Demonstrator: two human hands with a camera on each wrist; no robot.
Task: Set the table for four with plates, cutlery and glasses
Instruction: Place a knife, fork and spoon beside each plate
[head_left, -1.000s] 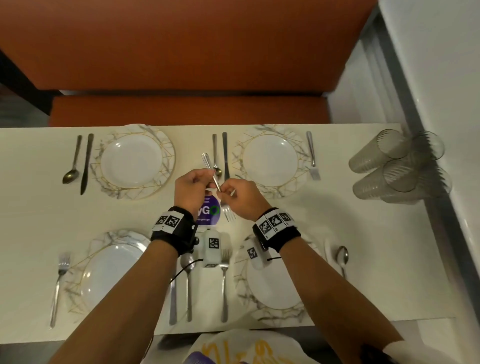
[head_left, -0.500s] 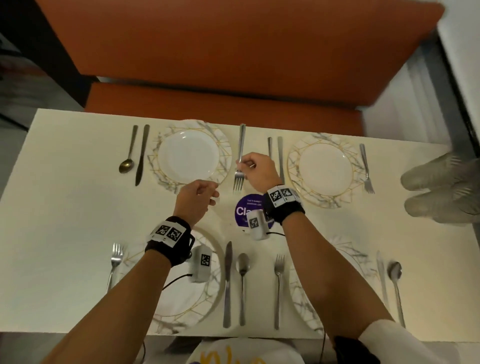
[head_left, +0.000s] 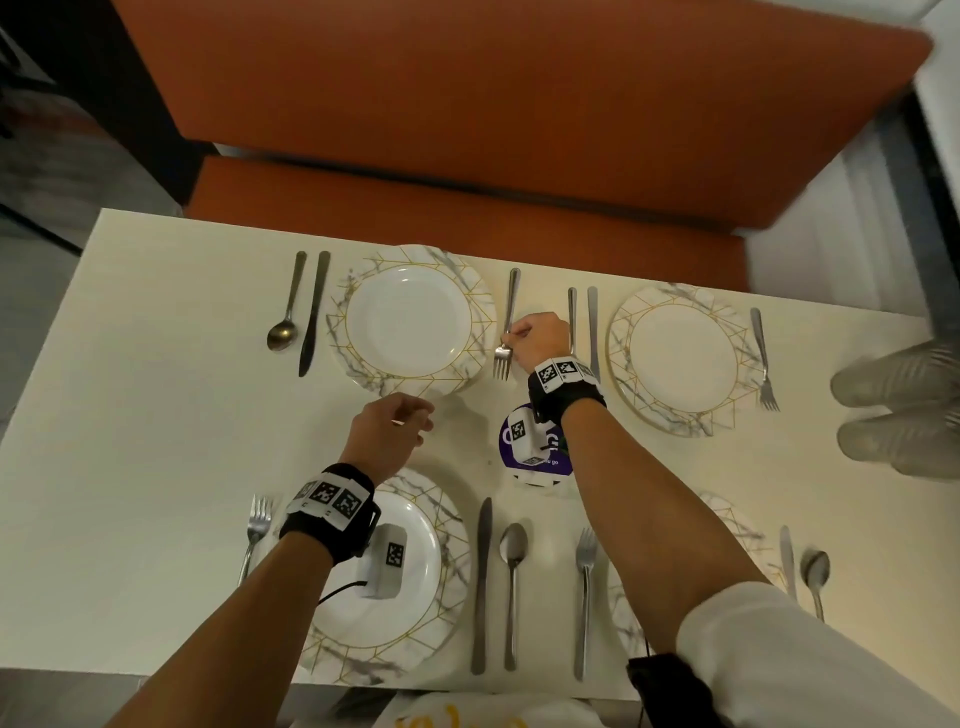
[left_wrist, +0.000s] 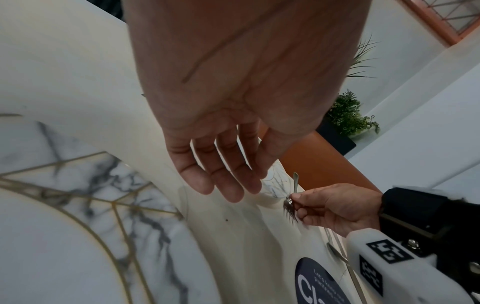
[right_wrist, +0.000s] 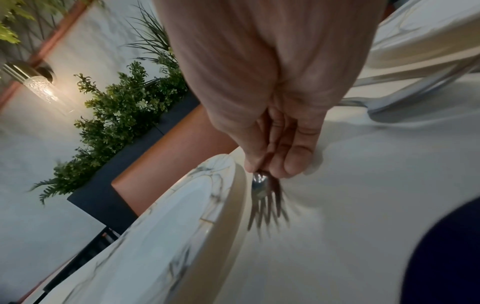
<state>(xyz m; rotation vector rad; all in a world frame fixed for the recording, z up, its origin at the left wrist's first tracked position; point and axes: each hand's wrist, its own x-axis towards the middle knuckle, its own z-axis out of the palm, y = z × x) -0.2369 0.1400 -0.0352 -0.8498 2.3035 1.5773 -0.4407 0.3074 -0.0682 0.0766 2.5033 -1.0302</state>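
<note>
My right hand (head_left: 530, 340) pinches a steel fork (head_left: 506, 325) at its neck, just right of the far-left marbled plate (head_left: 410, 319), tines toward me. In the right wrist view the fork (right_wrist: 265, 193) hangs from my fingertips (right_wrist: 293, 162) beside that plate's rim (right_wrist: 223, 185). My left hand (head_left: 392, 431) hovers with relaxed fingers and holds nothing, between the far-left plate and the near-left plate (head_left: 415, 613); the left wrist view shows its fingers (left_wrist: 221, 176) straight. Several plates with cutlery beside them lie on the white table (head_left: 130, 441). Clear glasses (head_left: 898, 415) lie stacked at the right edge.
A purple round sticker (head_left: 540, 457) sits mid-table under my right wrist. A spoon (head_left: 284, 312) and knife (head_left: 311, 312) lie left of the far-left plate. An orange bench (head_left: 467, 130) runs behind the table. Plants stand beyond in the wrist views.
Both hands held the fork mid-table a second ago. My left hand let go and drew back; my right hand carried the fork to the right side of the far-left plate and lowered it.
</note>
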